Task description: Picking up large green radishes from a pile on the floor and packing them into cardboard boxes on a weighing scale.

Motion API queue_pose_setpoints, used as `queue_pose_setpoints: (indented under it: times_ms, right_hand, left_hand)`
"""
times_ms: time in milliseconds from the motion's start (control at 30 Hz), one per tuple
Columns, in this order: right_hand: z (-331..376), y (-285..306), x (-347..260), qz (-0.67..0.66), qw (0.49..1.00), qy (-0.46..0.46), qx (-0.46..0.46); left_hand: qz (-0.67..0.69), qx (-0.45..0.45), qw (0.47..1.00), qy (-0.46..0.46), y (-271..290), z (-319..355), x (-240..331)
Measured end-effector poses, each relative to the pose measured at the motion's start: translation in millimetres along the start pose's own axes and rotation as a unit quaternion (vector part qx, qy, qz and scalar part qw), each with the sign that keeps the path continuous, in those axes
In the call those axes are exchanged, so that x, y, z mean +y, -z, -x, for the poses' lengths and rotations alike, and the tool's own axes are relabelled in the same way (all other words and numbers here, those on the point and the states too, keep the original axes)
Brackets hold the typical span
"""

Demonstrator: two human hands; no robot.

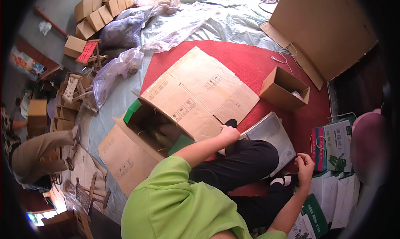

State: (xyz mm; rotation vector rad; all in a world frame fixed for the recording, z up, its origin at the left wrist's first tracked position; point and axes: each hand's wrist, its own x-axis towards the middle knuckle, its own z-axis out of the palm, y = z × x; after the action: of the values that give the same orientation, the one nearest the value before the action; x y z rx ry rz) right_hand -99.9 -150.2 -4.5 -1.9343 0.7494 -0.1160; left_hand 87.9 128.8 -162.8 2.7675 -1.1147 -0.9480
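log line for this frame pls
left hand: on flattened cardboard box edge | right hand: loosely curled, empty, near paper bags | seated on red mat

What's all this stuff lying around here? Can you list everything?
Flattened cardboard sheet: one, tan, centre, on red mat.
Open carton: one, tan, green inside, left of centre.
Small open box: one, brown, right on mat.
Large cardboard panel: one, brown, top right.
Folded small boxes: several, tan, top left.
Clear plastic bags: several, upper left.
Grey tray: one, by knee.
Paper bags: several, white-green, right.
Left hand: at sheet's edge.
Right hand: empty, near bags.
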Motion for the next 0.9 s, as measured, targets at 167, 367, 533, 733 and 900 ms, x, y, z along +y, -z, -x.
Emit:
queue_pose_setpoints:
  times_ms: [167, 367, 533, 733, 900]
  right_hand:
    - [7.4, 4.7, 0.8, 0.039, 0.999, -0.012, -0.008]
    - [13.9, 7.5, -10.3, 0.043, 0.999, -0.012, -0.008]
    - [21.8, 8.7, -5.5, 0.061, 0.998, -0.017, -0.018]
    - [26.4, 2.6, -8.6, 0.067, 0.997, -0.015, -0.02]
    - [27.3, 3.0, -5.4, 0.078, 0.997, -0.018, -0.024]
  left_hand:
    - [-0.09, -0.077, 0.974, 0.195, -107.4, -31.7, -71.0]
    - [-0.192, -0.262, 0.917, 0.231, -142.1, 5.7, -104.3]
    - [-0.249, -0.342, 0.873, 0.243, -163.4, 5.5, -114.9]
    - [-0.302, -0.407, 0.822, 0.259, -187.5, 33.6, -130.7]
    - [-0.302, -0.355, 0.85, 0.244, -171.6, 86.5, -99.6]
